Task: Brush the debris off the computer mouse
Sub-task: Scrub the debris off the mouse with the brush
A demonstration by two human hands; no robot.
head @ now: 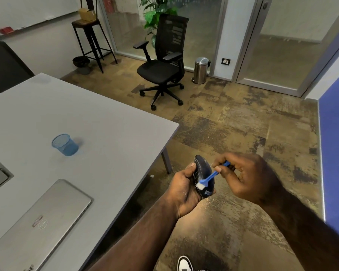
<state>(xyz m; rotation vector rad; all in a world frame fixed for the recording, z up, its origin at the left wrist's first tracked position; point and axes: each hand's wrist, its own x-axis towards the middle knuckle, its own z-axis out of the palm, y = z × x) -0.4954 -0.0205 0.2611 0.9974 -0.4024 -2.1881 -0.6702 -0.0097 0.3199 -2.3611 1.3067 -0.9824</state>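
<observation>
A dark computer mouse (203, 171) with a small blue label near its bottom end is held in the air past the table's right edge, above the carpet. My left hand (181, 194) grips it from the left and below. My right hand (247, 176) pinches the handle of a small blue brush (212, 176). The brush's white bristles (200, 186) press on the mouse's lower left side. Pale specks lie on my left palm and wrist.
A grey table (98, 122) fills the left, carrying a blue mesh cup (65, 145) and a closed silver laptop (37, 223). A black office chair (162, 65), a steel bin (201, 70) and a tall stool (92, 40) stand further back. My white shoe (185, 264) shows below.
</observation>
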